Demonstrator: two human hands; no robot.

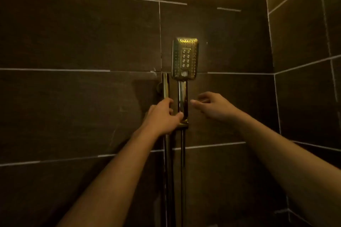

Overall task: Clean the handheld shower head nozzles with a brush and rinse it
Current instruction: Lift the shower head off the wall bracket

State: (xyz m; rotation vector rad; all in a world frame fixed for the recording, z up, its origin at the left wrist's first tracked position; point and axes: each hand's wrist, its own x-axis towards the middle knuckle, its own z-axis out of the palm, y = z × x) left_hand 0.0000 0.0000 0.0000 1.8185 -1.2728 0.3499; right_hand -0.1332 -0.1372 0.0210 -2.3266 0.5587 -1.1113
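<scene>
A shiny rectangular handheld shower head [185, 58] hangs upright in its holder [184, 123] on a vertical rail [165, 86], nozzle face toward me. My left hand [162, 116] is at the rail beside the holder, its thumb touching the base of the shower handle [183, 96]; whether its fingers grip the rail I cannot tell. My right hand [212, 106] hovers just right of the handle, fingers apart and pointing at it, not touching. No brush is in view.
Dark brown wall tiles [83, 42] with pale grout lines fill the view. A corner with a second tiled wall [304, 51] lies at the right. The hose [183, 171] drops from the holder beside the rail. The light is dim and yellow.
</scene>
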